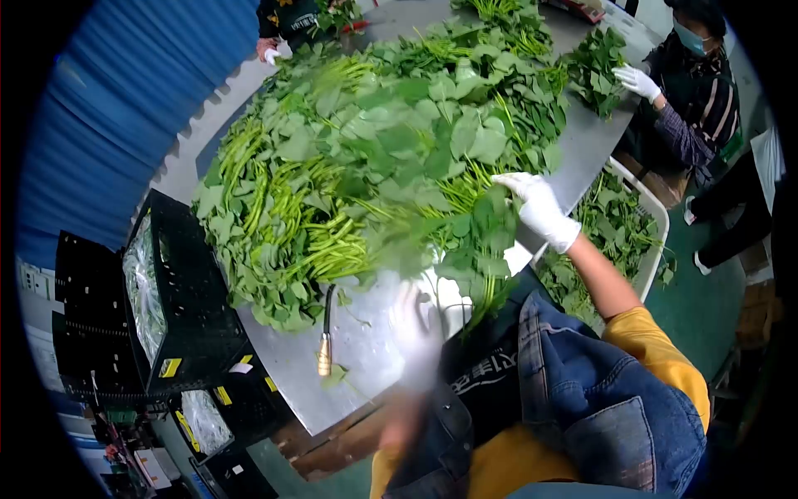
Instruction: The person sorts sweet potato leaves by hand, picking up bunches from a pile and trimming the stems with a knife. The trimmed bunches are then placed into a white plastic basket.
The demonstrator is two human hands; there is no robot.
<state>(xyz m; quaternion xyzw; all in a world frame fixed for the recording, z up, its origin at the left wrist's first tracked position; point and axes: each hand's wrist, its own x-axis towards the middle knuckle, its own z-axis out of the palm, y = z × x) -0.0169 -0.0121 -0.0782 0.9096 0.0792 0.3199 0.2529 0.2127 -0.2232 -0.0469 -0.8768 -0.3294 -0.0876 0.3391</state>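
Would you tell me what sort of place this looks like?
Probably a vegetable sorting or packing room: leafy greens heaped on a metal table, a black crate beside it, and a masked, gloved worker.

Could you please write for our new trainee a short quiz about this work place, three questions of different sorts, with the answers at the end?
1. True or false: the right hand, at the heap of greens, is bare.

2. Multiple choice: what does the white basket beside the table hold?
A) bottles
B) leafy stems
C) folded cloths

3. Fill in: the curtain on the left of the picture is coloured ____.

Key: 1. False (it wears a white glove); 2. B; 3. blue
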